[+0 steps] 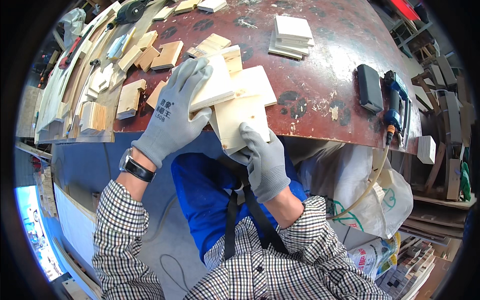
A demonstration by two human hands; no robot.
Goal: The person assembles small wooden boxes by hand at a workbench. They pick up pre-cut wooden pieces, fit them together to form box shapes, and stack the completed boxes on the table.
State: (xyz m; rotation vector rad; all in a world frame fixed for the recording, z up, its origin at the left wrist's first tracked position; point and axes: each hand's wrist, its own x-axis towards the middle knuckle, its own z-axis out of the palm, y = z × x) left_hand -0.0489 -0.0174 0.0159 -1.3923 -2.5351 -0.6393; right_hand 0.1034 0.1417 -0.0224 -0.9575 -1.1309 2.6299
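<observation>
In a grey glove, my left hand is closed on a pale wooden board, fingers over its far end and thumb at its near edge. My right hand, gloved too, pinches the near end of a second wooden board, thumb on top and fingers below. The second board's far end meets the first board's edge. Another light board lies under or behind them on the dark red table; how they overlap is partly hidden.
Several wood blocks lie to the left, with an angle grinder beyond. White boards are stacked at the back. A black case and a blue air tool with a hose occupy the right. A white sack hangs below.
</observation>
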